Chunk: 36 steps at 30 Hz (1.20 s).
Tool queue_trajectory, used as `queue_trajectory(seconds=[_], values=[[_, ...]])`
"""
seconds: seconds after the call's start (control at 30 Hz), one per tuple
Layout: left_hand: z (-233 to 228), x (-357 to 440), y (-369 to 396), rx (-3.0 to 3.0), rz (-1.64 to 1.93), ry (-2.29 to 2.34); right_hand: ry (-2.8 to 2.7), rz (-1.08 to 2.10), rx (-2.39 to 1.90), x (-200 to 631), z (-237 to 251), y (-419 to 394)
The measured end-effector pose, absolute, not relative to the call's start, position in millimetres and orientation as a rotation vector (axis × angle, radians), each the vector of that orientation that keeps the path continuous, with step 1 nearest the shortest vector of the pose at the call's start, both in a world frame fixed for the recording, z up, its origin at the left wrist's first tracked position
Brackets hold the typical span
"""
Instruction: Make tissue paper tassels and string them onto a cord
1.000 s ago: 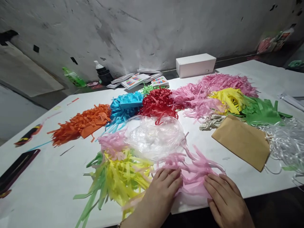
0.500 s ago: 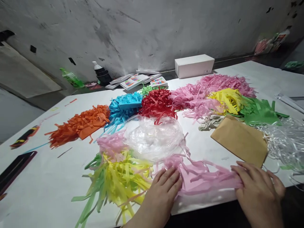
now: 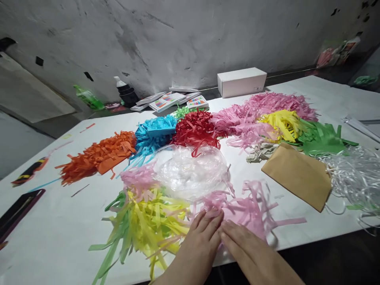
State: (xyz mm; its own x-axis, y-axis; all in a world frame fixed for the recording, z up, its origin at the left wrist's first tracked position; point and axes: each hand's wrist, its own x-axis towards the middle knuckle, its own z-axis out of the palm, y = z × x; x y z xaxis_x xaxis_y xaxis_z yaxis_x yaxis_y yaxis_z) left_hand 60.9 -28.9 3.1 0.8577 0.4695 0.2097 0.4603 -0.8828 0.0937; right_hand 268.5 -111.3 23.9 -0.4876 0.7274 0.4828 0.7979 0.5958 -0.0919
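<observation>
A fringed piece of pink tissue paper (image 3: 252,209) lies flat near the front edge of the white table (image 3: 59,233). My left hand (image 3: 202,241) presses flat on its left end, fingers together. My right hand (image 3: 246,247) lies flat right beside it on the same pink paper, fingertips touching the left hand. To the left of my hands sits a heap of yellow and green fringe (image 3: 145,225) with some pink fringe (image 3: 138,180) above it. A crumpled clear plastic bag (image 3: 190,170) lies just beyond.
Piles of cut paper fringe spread across the table: orange (image 3: 101,156), blue (image 3: 154,134), red (image 3: 196,130), pink (image 3: 258,113), yellow (image 3: 282,122), green (image 3: 322,138), silvery white (image 3: 354,174). A brown envelope (image 3: 298,174) lies right. A white box (image 3: 241,82) and booklets (image 3: 168,100) sit by the wall.
My right hand swept out to the right along the pink paper, then came back left beside my left hand. The pink fringe now lies spread flatter, with strips fanned out to the right.
</observation>
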Motion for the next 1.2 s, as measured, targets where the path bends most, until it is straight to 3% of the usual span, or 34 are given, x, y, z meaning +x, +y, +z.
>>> queue_trajectory(seconds=[0.13, 0.3, 0.43, 0.53, 0.7, 1.0, 1.2], values=[[1.3, 57.9, -28.5, 3.025, 0.336, 0.736, -2.25, -0.349, -1.464, 253.2, -8.2, -98.6], [-7.5, 55.0, -27.4, 3.076, 0.415, 0.695, -2.034, -0.396, -1.85, 311.1, -41.2, -102.9], [-10.1, 57.4, -28.3, 3.062, 0.482, 0.718, -1.706, -0.532, -1.935, 338.5, -27.0, -111.5], [-6.7, 58.6, -28.5, 3.055, 0.411, 0.721, -1.75, -0.621, -1.741, 325.3, -1.1, -112.4], [0.2, 55.3, -27.1, 3.001, 0.351, 0.693, -2.195, -0.184, -1.217, 295.2, 17.8, -101.1], [14.5, 61.7, -32.9, 2.763, 0.186, 0.786, -2.062, 0.099, -1.235, 295.6, 2.1, -98.2], [20.9, 38.6, -13.9, 2.742, 0.321, 1.138, -1.999, 0.17, -1.334, 295.3, -2.3, -93.8]])
